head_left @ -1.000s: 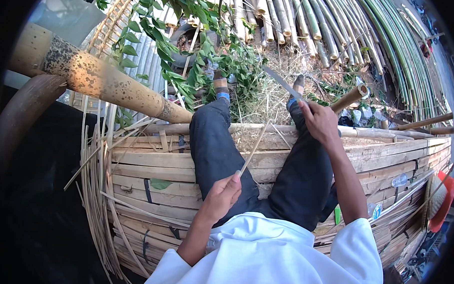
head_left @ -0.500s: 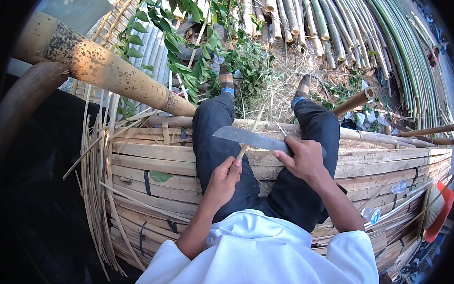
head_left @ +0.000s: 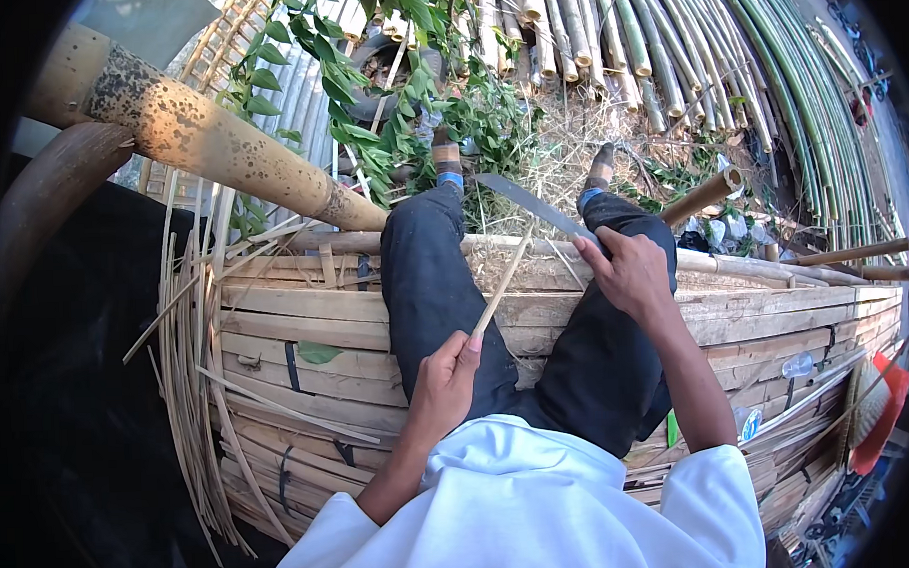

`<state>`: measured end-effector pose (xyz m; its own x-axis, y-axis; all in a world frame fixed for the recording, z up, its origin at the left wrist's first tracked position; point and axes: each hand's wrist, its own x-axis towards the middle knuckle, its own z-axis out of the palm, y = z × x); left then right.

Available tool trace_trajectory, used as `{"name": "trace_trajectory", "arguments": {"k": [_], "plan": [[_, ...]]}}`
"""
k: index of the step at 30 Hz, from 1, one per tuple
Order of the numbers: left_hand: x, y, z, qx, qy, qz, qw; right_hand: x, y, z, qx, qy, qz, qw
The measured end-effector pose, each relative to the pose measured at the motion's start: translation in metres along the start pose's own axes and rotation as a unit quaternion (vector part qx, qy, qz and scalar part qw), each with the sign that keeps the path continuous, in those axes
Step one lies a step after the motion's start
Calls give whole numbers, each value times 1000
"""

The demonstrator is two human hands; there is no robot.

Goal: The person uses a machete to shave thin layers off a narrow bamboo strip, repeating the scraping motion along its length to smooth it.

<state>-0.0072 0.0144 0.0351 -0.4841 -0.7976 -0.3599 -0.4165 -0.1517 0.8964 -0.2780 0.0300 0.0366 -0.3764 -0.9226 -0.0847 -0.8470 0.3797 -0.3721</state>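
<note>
My left hand [head_left: 444, 384] is closed round the lower end of a thin, pale bamboo strip [head_left: 505, 282], which slants up and to the right above my lap. My right hand [head_left: 630, 270] grips a machete [head_left: 534, 203]; its grey blade points up and to the left, beyond the strip's tip and apart from it. The handle is mostly hidden inside my fingers. Both hands are over my dark trousers, the left near my left thigh and the right by my right knee.
I sit on stacked, tied bamboo slats [head_left: 306, 324]. Thin strips [head_left: 183, 394] hang at the left, beneath a thick bamboo pole [head_left: 219, 132]. Bamboo poles [head_left: 656, 37] lie ahead, beside leafy branches [head_left: 337, 78]. A plastic cup [head_left: 798, 364] and a red-edged hat [head_left: 877, 414] are at the right.
The machete blade has moved off the strip, up and away to the right, with my right hand raised. My left hand has lowered slightly, and the strip's upper part now shows free.
</note>
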Motion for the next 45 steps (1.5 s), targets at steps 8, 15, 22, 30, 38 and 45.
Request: {"name": "trace_trajectory", "arguments": {"k": [8, 15, 22, 30, 38, 45], "plan": [[19, -6, 6, -120, -33, -14, 992, -35, -30, 13, 93, 9, -154, 984], [14, 19, 3, -231, -98, -76, 965, -43, -44, 23, 66, -70, -184, 978], [24, 20, -9, -357, -190, -187, 895, -23, -24, 35, 30, 56, -191, 980], [12, 17, -30, -361, -207, -210, 885, 17, 8, 13, 6, 47, 32, 998], [27, 10, -23, -414, -207, -207, 862, -21, -32, 9, 173, -33, -176, 969], [31, 10, -21, -377, -273, -202, 862, -34, -60, 22, 123, -78, -228, 963]]}}
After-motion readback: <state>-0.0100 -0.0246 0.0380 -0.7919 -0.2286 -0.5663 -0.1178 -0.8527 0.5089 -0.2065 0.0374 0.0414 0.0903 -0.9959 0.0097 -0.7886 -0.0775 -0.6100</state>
